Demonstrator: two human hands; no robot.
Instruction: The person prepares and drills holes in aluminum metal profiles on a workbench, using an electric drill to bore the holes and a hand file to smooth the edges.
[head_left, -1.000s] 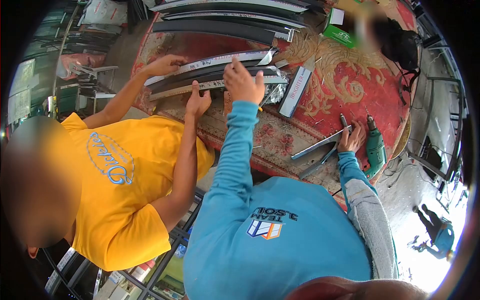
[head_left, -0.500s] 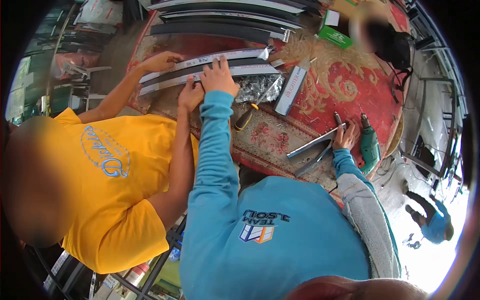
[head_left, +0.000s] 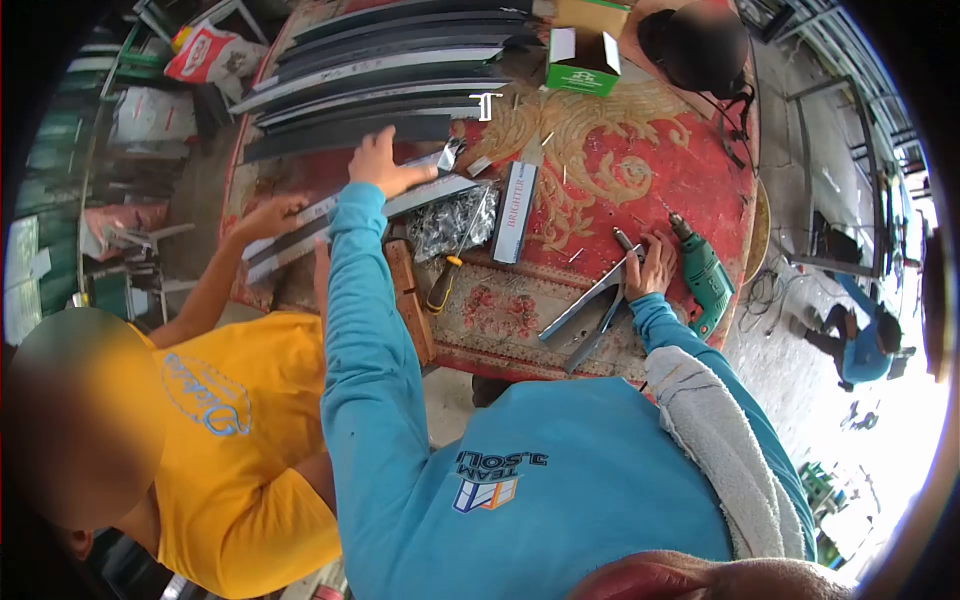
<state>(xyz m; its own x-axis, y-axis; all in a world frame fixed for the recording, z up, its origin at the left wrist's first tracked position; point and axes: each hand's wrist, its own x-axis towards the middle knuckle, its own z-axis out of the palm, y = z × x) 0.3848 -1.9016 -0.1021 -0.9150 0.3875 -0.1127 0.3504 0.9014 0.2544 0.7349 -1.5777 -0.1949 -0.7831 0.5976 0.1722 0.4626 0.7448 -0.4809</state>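
My left hand (head_left: 385, 168) is spread over the right part of two dark profile strips (head_left: 408, 200) with pale film, thumb stretched out, nothing gripped. Fingers of my right hand (head_left: 652, 265) close round the upper part of a hand riveter (head_left: 590, 300), whose handles lie spread on the red table cover. Just right of that hand is a green drill (head_left: 706, 280). A clear bag of small metal parts (head_left: 450, 225) lies below the strips, with a screwdriver (head_left: 443, 284) partly over it. Beside the bag is a white and grey box (head_left: 515, 212).
A co-worker in a yellow shirt (head_left: 240, 400) has a hand (head_left: 272, 217) at the strips' left part. More long profiles (head_left: 390, 70) lie at the back, near an open green box (head_left: 583, 78). A wooden block (head_left: 410, 305) is near the front edge. Another person (head_left: 865, 345) is far right.
The view has shifted, and the wooden block shows. My left hand has moved off the strips' middle toward their far right side, fingers more spread. My right hand stays at the riveter.
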